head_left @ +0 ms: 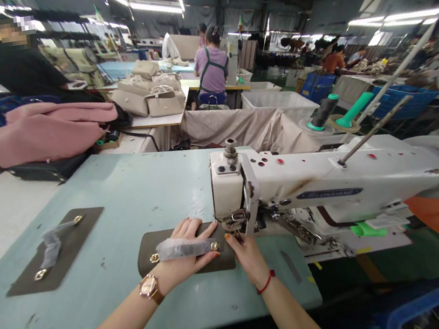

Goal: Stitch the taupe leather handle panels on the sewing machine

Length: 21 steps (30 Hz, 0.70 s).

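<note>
A dark olive-brown flap panel [145, 246] lies flat under the needle area of a white sewing machine [278, 178]. Across it runs a handle [174, 249] wrapped in clear plastic, with gold-coloured fittings at both ends. My left hand [187, 240], a watch on its wrist, rests flat on the panel with fingers spread; the wrapped handle passes over its back. My right hand [248, 253] is at the panel's right edge, close to the presser foot. Its thumb shows near the edge, while the other fingers are largely hidden by the machine head, so their grip is unclear.
A second flap panel [70, 248] with a wrapped handle lies left on the pale green tabletop [132, 182]. Pink material [47, 129] sits beyond it. Beige bags [161, 96] crowd a table ahead, where a person [212, 67] sits. Thread cones [359, 109] stand behind the machine.
</note>
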Motion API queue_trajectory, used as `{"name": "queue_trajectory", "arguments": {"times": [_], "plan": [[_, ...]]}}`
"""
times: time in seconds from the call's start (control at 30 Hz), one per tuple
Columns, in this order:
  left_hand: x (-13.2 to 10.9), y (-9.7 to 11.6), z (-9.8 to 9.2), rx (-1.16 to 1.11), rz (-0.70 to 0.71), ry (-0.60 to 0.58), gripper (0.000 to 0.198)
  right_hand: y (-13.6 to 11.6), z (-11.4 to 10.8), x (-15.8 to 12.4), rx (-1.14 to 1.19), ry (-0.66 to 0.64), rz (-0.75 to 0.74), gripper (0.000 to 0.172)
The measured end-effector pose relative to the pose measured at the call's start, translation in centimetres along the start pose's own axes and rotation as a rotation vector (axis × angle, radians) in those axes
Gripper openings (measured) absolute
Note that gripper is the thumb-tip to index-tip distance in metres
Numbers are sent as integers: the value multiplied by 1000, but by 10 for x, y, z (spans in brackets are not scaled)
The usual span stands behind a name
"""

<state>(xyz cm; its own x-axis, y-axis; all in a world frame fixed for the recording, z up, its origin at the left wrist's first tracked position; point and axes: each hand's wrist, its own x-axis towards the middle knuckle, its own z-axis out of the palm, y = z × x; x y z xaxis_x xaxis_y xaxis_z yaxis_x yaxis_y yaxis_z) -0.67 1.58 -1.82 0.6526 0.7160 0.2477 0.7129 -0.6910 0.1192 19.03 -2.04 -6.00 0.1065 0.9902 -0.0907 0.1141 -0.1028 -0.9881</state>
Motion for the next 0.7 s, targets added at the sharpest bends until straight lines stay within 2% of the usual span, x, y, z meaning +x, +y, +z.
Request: {"name": "queue_trajectory", "arguments": {"times": [0.17,0.37,0.57,0.7], "plan": [[3,3,-3,23,-13,0,57,1,-7,-4,-61,-57,-2,38],[9,8,-5,-37,11,-41,50,5,-16,-24,-64,-117,-8,36],[14,-1,3,-124,127,-39,46,5,-18,-39,-36,-167,-7,37],[14,-7,8,-196,141,-52,42,4,-16,-42,-51,-166,-8,44]]}}
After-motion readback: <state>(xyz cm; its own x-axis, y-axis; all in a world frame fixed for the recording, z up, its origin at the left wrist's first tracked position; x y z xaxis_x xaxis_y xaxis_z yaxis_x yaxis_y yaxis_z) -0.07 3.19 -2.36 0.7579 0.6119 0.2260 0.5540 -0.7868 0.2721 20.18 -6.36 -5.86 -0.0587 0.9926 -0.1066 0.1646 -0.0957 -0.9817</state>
